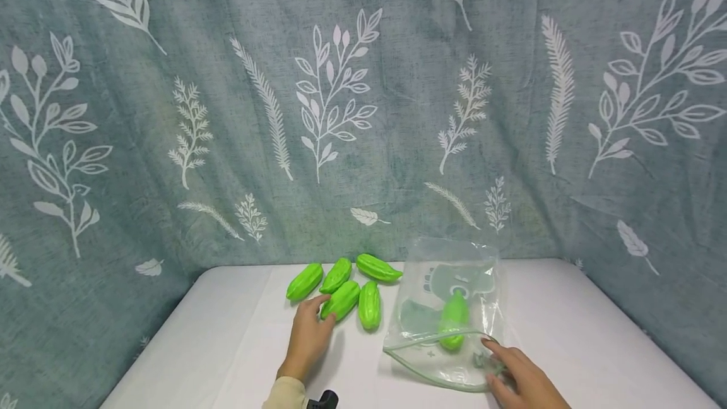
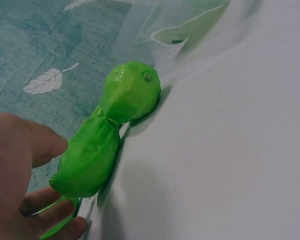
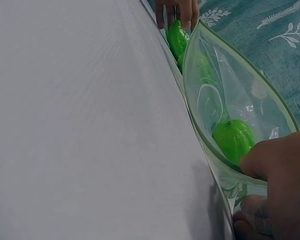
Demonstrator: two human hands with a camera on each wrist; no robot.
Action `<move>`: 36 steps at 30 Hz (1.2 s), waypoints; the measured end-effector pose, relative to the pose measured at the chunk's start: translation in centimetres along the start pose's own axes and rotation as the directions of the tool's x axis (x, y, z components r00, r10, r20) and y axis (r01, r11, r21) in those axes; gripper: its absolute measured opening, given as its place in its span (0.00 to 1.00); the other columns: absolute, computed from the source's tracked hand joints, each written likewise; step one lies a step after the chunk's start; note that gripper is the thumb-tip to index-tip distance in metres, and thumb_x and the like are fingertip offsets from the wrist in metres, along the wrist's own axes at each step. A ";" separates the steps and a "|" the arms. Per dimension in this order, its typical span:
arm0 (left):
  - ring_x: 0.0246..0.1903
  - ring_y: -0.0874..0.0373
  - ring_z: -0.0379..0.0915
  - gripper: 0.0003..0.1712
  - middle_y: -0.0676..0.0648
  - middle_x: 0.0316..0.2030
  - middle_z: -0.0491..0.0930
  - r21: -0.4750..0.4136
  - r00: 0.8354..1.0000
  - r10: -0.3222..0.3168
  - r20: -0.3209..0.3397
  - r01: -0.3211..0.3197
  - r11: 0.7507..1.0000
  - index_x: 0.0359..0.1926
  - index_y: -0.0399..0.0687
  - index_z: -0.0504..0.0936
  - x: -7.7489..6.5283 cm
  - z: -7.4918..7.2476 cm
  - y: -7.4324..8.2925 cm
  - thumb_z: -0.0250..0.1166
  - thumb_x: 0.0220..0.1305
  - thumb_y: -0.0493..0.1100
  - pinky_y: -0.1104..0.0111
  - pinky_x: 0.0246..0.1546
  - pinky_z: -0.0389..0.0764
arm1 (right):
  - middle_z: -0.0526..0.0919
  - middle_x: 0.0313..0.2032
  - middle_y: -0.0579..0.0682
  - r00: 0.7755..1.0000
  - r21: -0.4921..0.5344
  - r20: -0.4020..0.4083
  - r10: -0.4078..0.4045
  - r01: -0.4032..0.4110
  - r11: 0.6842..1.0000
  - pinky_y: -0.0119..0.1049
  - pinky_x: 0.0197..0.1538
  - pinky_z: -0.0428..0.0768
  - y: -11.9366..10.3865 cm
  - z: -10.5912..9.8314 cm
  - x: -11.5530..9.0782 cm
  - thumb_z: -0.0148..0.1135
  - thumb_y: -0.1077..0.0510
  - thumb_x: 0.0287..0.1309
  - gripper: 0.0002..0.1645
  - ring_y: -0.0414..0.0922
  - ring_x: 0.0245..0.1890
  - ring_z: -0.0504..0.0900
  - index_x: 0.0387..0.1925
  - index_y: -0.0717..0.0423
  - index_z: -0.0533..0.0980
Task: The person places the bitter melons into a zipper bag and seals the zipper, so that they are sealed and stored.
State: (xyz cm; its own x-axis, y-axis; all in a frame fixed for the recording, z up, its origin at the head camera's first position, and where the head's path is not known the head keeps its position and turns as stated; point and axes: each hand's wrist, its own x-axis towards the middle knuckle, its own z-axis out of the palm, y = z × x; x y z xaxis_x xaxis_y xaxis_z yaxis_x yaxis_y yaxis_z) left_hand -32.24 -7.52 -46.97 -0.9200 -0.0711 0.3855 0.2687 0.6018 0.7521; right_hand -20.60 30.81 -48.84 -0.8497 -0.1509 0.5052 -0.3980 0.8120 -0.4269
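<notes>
My left hand (image 1: 311, 334) is at the near end of a bright green, ridged, cucumber-like vegetable (image 1: 342, 301). In the left wrist view its thumb and fingers are spread on either side of the vegetable's tip; whether they touch it I cannot tell. On the right, a clear printed zip bag (image 1: 414, 289) lies with its green-edged mouth gaping toward me. One similar green vegetable (image 1: 454, 317) is inside it. My right hand (image 1: 524, 376) holds the right side of the bag's mouth, and in the right wrist view some fingers are partly hidden behind the plastic.
More green vegetables lie around the left hand: one at the left (image 1: 304, 281), one behind (image 1: 336, 275), one at the back (image 1: 378, 268) and one nearest the bag (image 1: 369, 305). A leaf-patterned curtain (image 1: 397, 112) hangs behind the white table (image 1: 227, 333).
</notes>
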 end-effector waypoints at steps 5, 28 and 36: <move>0.51 0.41 0.74 0.21 0.34 0.53 0.76 0.013 0.999 0.026 0.036 -0.026 1.000 0.57 0.38 0.81 0.8 -0.2 -0.2 0.67 0.62 0.37 0.47 0.50 0.76 | 0.79 0.42 0.40 0.999 -0.013 -0.022 -0.038 0.038 0.999 0.33 0.35 0.79 0.2 0.2 0.1 0.76 0.58 0.51 0.36 0.27 0.36 0.73 0.63 0.55 0.75; 0.62 0.40 0.69 0.26 0.37 0.59 0.75 0.066 0.992 -0.046 0.121 0.038 0.997 0.62 0.44 0.78 1.5 0.4 -1.0 0.69 0.63 0.38 0.45 0.61 0.70 | 0.79 0.45 0.44 0.989 -0.001 0.124 0.085 -0.085 0.996 0.35 0.40 0.80 -0.3 -0.5 0.5 0.73 0.54 0.56 0.35 0.29 0.37 0.74 0.65 0.55 0.74; 0.59 0.43 0.72 0.24 0.39 0.58 0.77 -0.004 0.996 -0.041 0.085 0.041 0.999 0.60 0.44 0.80 0.9 -0.8 -0.6 0.69 0.62 0.39 0.48 0.57 0.74 | 0.79 0.43 0.43 0.992 -0.001 0.100 0.083 -0.083 0.997 0.34 0.39 0.81 -0.6 -0.3 0.6 0.74 0.55 0.54 0.35 0.30 0.37 0.75 0.64 0.54 0.75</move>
State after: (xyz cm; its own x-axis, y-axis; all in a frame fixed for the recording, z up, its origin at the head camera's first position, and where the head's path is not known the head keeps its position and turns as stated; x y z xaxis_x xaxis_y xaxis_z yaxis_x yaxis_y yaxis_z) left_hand -33.00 -8.61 -46.64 -0.9511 -0.0278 0.3077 0.2315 0.5955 0.7692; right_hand -20.77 30.36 -48.05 -0.9100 -0.1387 0.3907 -0.3257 0.8222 -0.4668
